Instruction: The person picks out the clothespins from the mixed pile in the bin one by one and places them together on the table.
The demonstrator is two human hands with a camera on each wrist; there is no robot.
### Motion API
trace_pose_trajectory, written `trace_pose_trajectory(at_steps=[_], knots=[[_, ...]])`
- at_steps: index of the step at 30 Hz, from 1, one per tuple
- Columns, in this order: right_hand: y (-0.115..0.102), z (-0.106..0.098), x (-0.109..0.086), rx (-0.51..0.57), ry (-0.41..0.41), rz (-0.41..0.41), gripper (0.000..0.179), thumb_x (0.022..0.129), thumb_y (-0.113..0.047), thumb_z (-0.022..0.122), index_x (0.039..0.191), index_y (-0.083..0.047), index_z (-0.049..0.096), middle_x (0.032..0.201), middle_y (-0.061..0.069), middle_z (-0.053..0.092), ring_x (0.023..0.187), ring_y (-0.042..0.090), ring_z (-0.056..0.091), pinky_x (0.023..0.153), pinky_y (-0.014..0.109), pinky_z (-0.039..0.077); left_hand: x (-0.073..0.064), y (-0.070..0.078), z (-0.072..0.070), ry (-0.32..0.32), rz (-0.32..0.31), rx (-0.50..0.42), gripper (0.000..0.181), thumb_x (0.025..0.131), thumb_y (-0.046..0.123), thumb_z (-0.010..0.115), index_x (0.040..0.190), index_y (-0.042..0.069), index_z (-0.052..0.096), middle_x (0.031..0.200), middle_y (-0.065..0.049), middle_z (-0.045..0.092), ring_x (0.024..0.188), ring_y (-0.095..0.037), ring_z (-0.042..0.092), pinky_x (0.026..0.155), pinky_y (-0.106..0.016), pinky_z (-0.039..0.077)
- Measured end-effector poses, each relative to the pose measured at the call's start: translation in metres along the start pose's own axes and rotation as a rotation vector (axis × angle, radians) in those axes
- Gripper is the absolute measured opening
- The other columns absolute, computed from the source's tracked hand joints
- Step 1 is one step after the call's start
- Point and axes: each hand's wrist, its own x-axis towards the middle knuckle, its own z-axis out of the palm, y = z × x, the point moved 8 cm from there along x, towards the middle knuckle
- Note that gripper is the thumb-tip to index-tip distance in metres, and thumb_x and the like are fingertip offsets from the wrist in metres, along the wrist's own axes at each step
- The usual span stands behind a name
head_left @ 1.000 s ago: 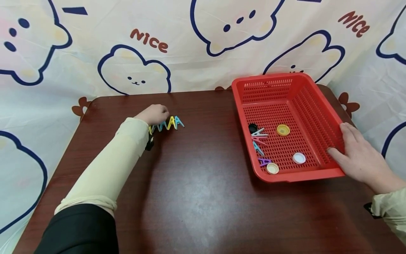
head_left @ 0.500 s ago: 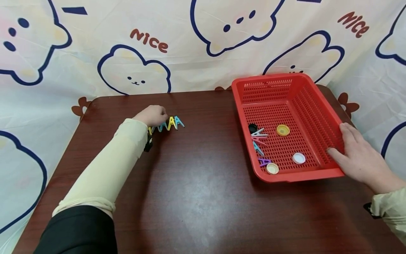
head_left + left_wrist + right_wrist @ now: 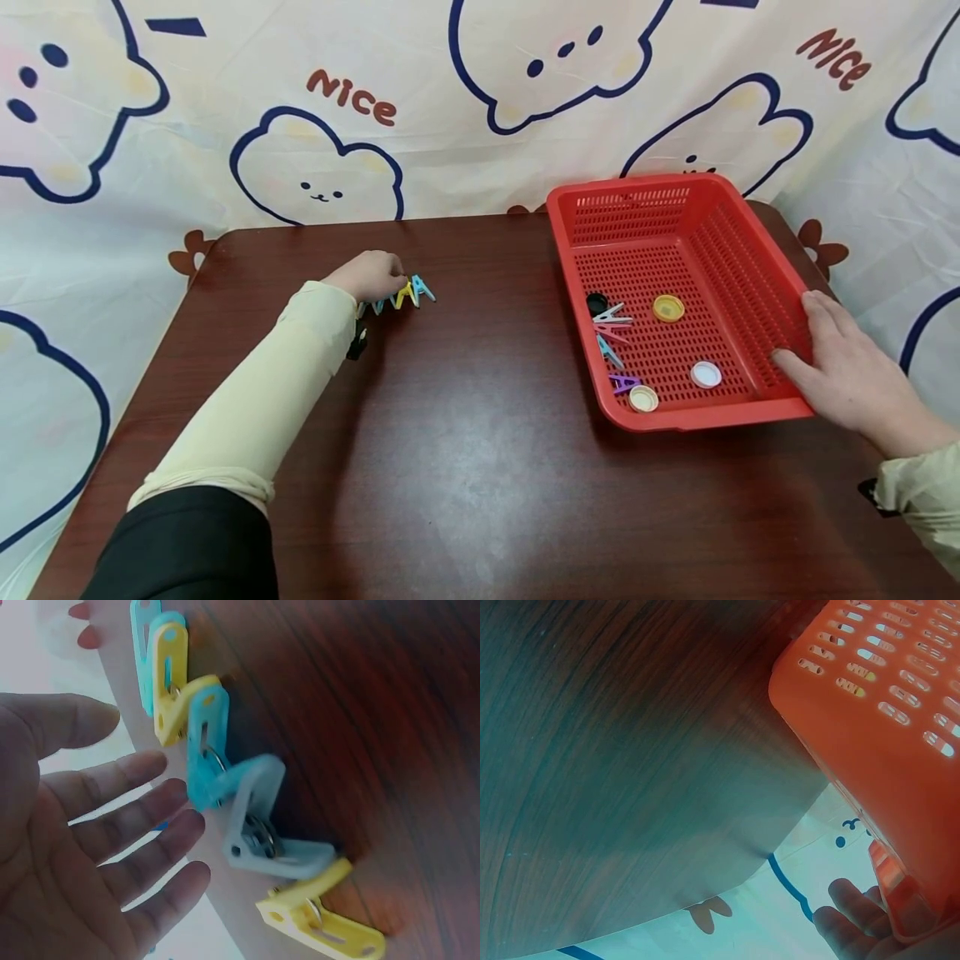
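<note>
A row of clothespins stands on the table at the far left. In the left wrist view, a yellow clothespin (image 3: pixel 170 664), a turquoise clothespin (image 3: pixel 208 724), a pale grey-blue clothespin (image 3: pixel 250 817) and another yellow clothespin (image 3: pixel 330 930) show. Right beside this row hovers my left hand (image 3: pixel 369 274), fingers apart and slightly bent, nothing between them. A light blue clothespin (image 3: pixel 422 287) is at the row's right end. My right hand (image 3: pixel 862 375) grips the right rim of the red plastic basket (image 3: pixel 780 275), thumb inside and fingers outside.
In the basket lie a yellow lid (image 3: pixel 668 308), a white lid (image 3: pixel 706 374), a cream lid (image 3: pixel 643 398), a black lid (image 3: pixel 597 304) and several clothespins, one purple clothespin (image 3: pixel 625 383) among them. A printed cloth (image 3: pixel 480 167) hangs behind the brown table (image 3: pixel 480 467).
My left hand has shifted slightly right along the clothespin row and now overlaps the top of the yellow one near the right end. My right hand and the basket have stayed put.
</note>
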Motion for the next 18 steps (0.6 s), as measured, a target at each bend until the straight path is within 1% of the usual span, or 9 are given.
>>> trace_pose_trajectory(at_steps=[3, 5, 11, 15, 18], knots=[[0.000, 0.001, 0.000, 0.000, -0.005, 0.003, 0.080, 0.101, -0.022, 0.051, 0.155, 0.018, 0.008, 0.158, 0.041, 0.012, 0.128, 0.061, 0.030, 0.098, 0.080, 0.032, 0.002, 0.008, 0.003, -0.011, 0.036, 0.000, 0.042, 0.106, 0.017, 0.048, 0.139, -0.008, 0.055, 0.136, -0.028, 0.057, 0.119, -0.039, 0.054, 0.103, -0.052, 0.044], [0.000, 0.001, 0.000, -0.001, -0.008, 0.005, 0.080, 0.101, -0.022, 0.052, 0.155, 0.018, 0.008, 0.158, 0.041, 0.012, 0.127, 0.061, 0.030, 0.098, 0.080, 0.032, 0.004, 0.013, 0.004, -0.017, 0.060, 0.002, 0.044, 0.106, 0.016, 0.046, 0.142, -0.009, 0.053, 0.142, -0.029, 0.054, 0.123, -0.039, 0.052, 0.106, -0.053, 0.042], [0.000, 0.002, 0.000, -0.001, -0.011, 0.002, 0.080, 0.102, -0.023, 0.051, 0.155, 0.017, 0.008, 0.158, 0.040, 0.012, 0.127, 0.061, 0.030, 0.098, 0.079, 0.032, 0.006, 0.019, 0.009, -0.022, 0.078, 0.005, 0.039, 0.106, 0.013, 0.047, 0.136, -0.008, 0.059, 0.134, -0.026, 0.060, 0.112, -0.036, 0.055, 0.101, -0.051, 0.045], [0.000, 0.001, 0.000, -0.003, 0.003, -0.003, 0.079, 0.102, -0.023, 0.051, 0.155, 0.017, 0.008, 0.158, 0.040, 0.012, 0.127, 0.061, 0.031, 0.098, 0.079, 0.032, 0.006, 0.020, 0.008, -0.022, 0.090, 0.003, 0.038, 0.105, 0.013, 0.050, 0.136, -0.006, 0.059, 0.133, -0.024, 0.061, 0.111, -0.036, 0.055, 0.099, -0.049, 0.046], [0.001, 0.001, 0.000, -0.002, 0.006, -0.003, 0.079, 0.102, -0.022, 0.051, 0.155, 0.017, 0.008, 0.159, 0.040, 0.012, 0.128, 0.061, 0.031, 0.099, 0.078, 0.032, 0.007, 0.021, 0.009, -0.030, 0.103, 0.010, 0.036, 0.103, 0.013, 0.053, 0.134, -0.005, 0.062, 0.127, -0.022, 0.062, 0.105, -0.033, 0.056, 0.093, -0.046, 0.048]])
